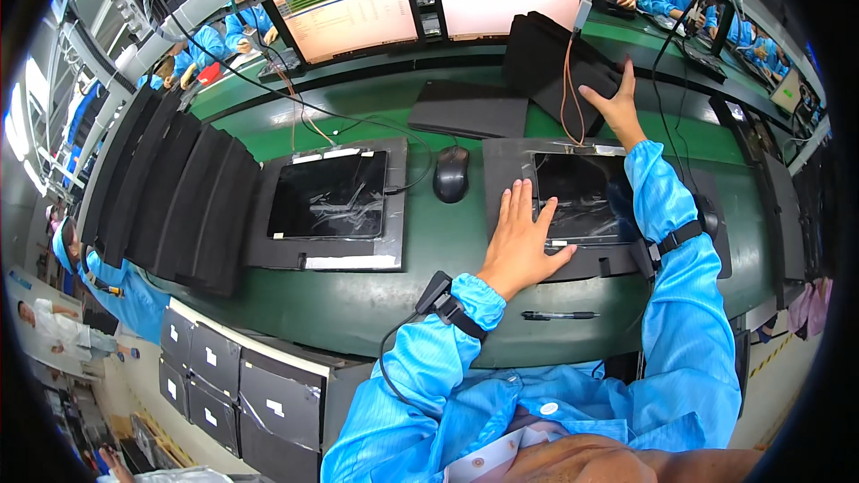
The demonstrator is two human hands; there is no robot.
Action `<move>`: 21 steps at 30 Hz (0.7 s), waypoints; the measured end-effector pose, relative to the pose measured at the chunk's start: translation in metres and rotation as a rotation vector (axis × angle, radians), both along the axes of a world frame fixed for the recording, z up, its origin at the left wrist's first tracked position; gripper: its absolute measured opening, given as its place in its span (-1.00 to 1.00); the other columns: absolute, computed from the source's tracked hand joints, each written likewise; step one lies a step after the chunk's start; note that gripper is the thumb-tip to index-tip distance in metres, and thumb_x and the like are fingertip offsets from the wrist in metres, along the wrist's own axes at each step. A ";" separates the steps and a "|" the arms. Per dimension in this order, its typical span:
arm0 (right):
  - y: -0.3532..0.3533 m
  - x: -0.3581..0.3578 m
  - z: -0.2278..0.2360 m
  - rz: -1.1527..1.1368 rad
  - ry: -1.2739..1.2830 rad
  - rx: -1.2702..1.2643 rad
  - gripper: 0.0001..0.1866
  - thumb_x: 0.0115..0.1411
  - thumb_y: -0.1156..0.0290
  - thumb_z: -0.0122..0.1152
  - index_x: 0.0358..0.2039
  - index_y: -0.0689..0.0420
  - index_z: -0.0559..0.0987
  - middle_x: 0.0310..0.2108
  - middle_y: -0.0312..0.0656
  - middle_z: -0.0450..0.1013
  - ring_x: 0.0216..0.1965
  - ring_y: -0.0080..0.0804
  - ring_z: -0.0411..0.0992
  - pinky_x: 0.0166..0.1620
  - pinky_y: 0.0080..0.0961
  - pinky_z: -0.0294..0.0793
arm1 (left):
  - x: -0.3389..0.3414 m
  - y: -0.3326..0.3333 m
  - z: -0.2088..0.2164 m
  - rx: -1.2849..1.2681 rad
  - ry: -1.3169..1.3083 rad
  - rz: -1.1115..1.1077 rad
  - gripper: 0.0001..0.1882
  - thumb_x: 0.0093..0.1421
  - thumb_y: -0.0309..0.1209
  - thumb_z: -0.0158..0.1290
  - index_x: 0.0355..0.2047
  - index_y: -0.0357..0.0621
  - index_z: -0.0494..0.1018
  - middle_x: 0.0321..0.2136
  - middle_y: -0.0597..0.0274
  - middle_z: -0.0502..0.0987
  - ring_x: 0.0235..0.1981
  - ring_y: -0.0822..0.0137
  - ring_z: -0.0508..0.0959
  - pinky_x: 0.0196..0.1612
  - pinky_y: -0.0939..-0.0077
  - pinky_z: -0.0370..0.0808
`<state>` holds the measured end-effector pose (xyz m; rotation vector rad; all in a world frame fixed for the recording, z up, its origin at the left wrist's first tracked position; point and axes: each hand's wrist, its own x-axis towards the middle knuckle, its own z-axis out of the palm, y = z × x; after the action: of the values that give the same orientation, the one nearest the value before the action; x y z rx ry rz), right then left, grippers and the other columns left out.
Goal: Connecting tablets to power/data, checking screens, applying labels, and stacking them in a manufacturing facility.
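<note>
My left hand (523, 241) lies with its fingers stretched out over the left edge of a dark tablet (586, 197). The tablet has clear film on its screen and sits in a black foam tray (506, 156). Past the tablet's far side, my right hand (617, 109) is raised with thumb and fingers apart, beside a tilted black foam sheet (550, 58); I cannot tell whether it touches the sheet. An orange cable (565, 94) hangs down to the tablet's top edge, left of my right hand. Neither hand holds anything.
A second tablet (328, 195) in a foam tray lies at left, cabled. Between the trays sits a black mouse (451, 174); a pen (560, 315) lies near the front edge. Black foam trays (170, 188) stand stacked at far left. Two monitors (349, 13) stand behind; co-workers sit beyond.
</note>
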<state>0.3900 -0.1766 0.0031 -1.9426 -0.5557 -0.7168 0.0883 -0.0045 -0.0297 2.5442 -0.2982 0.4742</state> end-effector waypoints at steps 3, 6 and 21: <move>-0.002 0.006 0.005 0.134 0.203 0.173 0.21 -0.03 0.22 0.62 0.47 0.16 -0.01 0.24 0.17 0.33 0.22 -0.13 0.39 0.23 -0.28 0.41 | 0.002 0.000 0.000 -0.004 0.004 -0.006 -0.14 0.17 0.07 0.22 0.31 -0.27 0.32 0.36 -0.61 0.01 0.45 -0.38 -0.05 0.49 -0.07 -0.13; 0.011 -0.002 0.034 0.115 0.140 0.175 0.08 -0.01 0.31 0.59 0.42 0.21 0.11 0.14 0.09 0.43 0.07 -0.18 0.51 0.09 -0.35 0.54 | 0.000 0.004 -0.001 -0.003 0.026 -0.005 -0.13 0.18 0.07 0.21 0.32 -0.29 0.30 0.37 -0.61 -0.02 0.46 -0.39 -0.07 0.50 -0.06 -0.14; 0.152 0.037 0.017 0.946 1.170 0.520 -0.17 0.28 -0.14 0.25 0.37 0.10 0.25 0.17 0.02 0.41 0.15 -0.07 0.46 0.15 -0.09 0.51 | -0.002 0.002 0.000 -0.023 -0.017 -0.021 -0.15 0.18 0.04 0.21 0.29 -0.34 0.31 0.33 -0.63 0.03 0.44 -0.42 -0.02 0.49 -0.12 -0.11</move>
<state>0.4266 -0.0245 0.0202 -1.0926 -0.3854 0.7880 0.0861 -0.0021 -0.0299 2.5135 -0.3233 0.4892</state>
